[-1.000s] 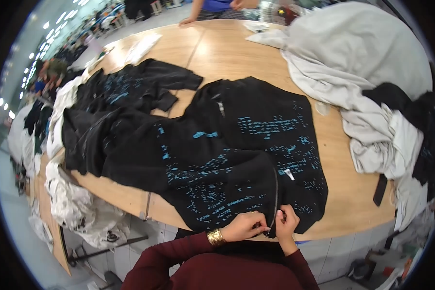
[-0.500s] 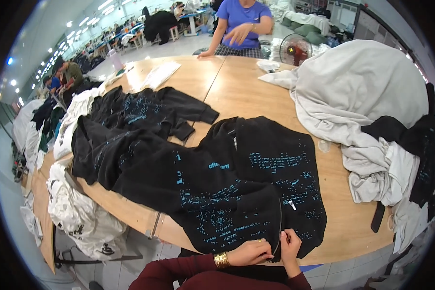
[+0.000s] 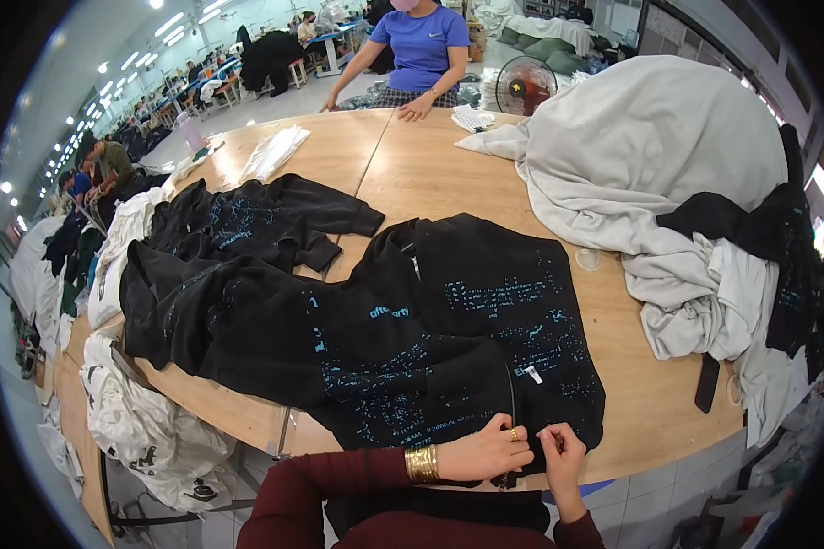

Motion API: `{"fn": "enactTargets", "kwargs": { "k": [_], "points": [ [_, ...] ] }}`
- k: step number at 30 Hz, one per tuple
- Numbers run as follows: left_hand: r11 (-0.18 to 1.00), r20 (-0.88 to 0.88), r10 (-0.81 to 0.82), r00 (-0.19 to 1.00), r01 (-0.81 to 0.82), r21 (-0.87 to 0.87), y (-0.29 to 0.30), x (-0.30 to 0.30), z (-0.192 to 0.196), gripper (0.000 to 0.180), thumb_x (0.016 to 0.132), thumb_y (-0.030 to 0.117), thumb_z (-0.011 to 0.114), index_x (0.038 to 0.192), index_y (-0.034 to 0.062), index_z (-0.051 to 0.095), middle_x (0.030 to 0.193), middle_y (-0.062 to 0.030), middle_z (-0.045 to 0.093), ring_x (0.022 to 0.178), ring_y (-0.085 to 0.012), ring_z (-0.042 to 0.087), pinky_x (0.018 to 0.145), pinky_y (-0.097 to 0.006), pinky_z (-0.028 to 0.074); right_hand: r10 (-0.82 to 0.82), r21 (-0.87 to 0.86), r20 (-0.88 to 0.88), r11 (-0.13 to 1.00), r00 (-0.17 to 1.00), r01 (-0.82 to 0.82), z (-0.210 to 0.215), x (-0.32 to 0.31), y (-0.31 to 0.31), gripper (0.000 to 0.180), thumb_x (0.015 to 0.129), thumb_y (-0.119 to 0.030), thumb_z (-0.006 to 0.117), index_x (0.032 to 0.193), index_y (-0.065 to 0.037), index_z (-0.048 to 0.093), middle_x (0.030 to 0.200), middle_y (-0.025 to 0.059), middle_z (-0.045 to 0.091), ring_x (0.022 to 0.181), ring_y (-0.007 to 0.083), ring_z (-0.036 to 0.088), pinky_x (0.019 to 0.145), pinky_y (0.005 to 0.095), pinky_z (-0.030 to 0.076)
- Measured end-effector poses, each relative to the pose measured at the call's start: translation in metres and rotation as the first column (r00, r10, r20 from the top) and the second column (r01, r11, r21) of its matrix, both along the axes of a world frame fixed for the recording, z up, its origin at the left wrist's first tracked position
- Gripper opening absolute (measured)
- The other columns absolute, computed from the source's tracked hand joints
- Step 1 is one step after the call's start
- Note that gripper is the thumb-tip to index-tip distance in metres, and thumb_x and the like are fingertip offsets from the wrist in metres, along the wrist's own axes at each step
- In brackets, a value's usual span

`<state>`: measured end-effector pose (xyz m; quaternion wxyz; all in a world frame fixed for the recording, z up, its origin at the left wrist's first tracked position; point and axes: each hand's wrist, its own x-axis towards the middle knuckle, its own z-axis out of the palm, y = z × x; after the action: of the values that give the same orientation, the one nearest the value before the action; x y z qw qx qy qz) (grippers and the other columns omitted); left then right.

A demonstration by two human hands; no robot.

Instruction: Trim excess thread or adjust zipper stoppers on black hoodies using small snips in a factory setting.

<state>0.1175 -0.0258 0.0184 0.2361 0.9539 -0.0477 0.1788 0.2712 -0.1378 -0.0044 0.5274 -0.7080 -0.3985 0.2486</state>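
Observation:
A black zip-up hoodie with blue print lies spread on the table before me, its lower edge toward me. My left hand, with gold bangles and a ring, is closed on the hoodie's front edge at the lower end of the zipper. Just beside it, my right hand is pinched over the hem, thumb against fingertips; whatever lies between them is too small to make out. A small white tag rests on the hoodie above my hands.
Another black printed garment lies beyond on the wooden table. Pale grey fabric is heaped at the right, near a dark phone-like object. White bags hang at the left. A person in blue stands across, hands on the table.
My left hand has moved up slightly onto the zipper edge, and my right hand sits a little apart from it. The person across has lowered a raised hand to the table. The view has shifted.

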Motion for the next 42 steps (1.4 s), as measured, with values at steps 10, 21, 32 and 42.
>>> {"fn": "enactTargets", "kwargs": {
  "k": [10,21,32,42],
  "points": [
    [0.983,0.0,0.001,1.0,-0.001,0.185,0.018,0.01,0.012,0.014,0.082,0.027,0.058,0.081,0.014,0.052,0.078,0.0009,0.05,0.082,-0.0153,0.051,0.078,-0.033,0.037,0.051,-0.104,0.008,0.993,0.999,-0.05,0.005,0.001,-0.023,0.01,0.082,-0.008,0.067,0.08,-0.002,0.06,0.061,-0.0028,0.047,0.056,0.0036,0.037,0.049,0.0208,0.032],
    [0.535,-0.495,0.222,0.84,-0.53,-0.658,-0.01,-0.026,-0.006,0.019,0.081,0.011,0.069,0.089,-0.0016,0.057,0.078,-0.0107,0.063,0.065,-0.0151,0.063,0.059,-0.026,0.05,0.032,-0.301,-0.231,0.948,0.972,-0.103,0.007,-0.013,-0.038,0.014,0.081,-0.009,0.068,0.092,0.0,0.064,0.076,0.0033,0.065,0.066,0.0047,0.055,0.061,0.0204,0.045],
    [0.429,-0.441,0.33,0.835,-0.549,-0.718,-0.046,-0.023,-0.005,0.048,0.073,0.016,0.078,0.098,0.0019,0.039,0.078,-0.0115,0.059,0.068,-0.0194,0.063,0.06,-0.029,0.052,0.058,-0.138,-0.422,0.982,0.905,-0.128,0.017,-0.032,-0.027,0.006,0.082,-0.002,0.065,0.088,-0.001,0.064,0.079,-0.0015,0.06,0.064,0.0015,0.047,0.058,0.0169,0.036],
    [0.361,-0.348,0.432,0.832,-0.513,-0.779,-0.046,-0.021,-0.004,0.044,0.073,0.015,0.078,0.097,0.0046,0.042,0.077,-0.0048,0.053,0.064,-0.0111,0.055,0.059,-0.024,0.048,0.149,-0.08,-0.103,0.984,0.983,-0.157,0.045,-0.032,-0.022,0.007,0.079,0.001,0.067,0.084,-0.001,0.062,0.084,-0.0015,0.058,0.058,-0.0004,0.039,0.05,0.0167,0.029]
  ]
}}
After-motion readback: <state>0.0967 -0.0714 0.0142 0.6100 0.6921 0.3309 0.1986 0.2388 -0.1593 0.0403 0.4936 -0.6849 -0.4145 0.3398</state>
